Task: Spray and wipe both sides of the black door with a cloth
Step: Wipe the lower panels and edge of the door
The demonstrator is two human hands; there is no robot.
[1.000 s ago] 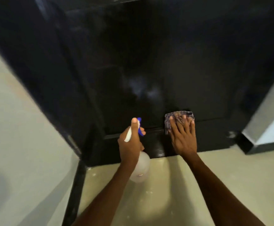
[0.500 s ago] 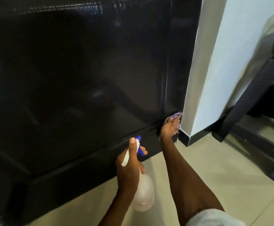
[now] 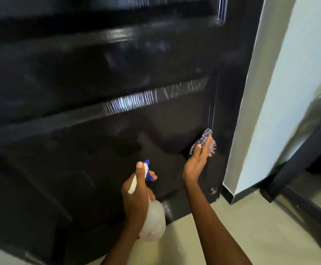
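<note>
- Right hand [image 3: 197,161], fingers straight, presses checked purple cloth [image 3: 206,139] flat against glossy black door [image 3: 98,140] near its right edge.
- Left hand [image 3: 136,196] grips translucent plastic spray bottle [image 3: 153,222].

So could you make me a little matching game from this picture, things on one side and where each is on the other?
Things:
1. spray bottle
2. checked cloth
3. black door
4. pale wall

Places:
A. right of the door's edge
B. gripped in the left hand
C. fills the left and middle of the view
D. pressed to the door under the right hand

Pairs: 1-B, 2-D, 3-C, 4-A
</note>
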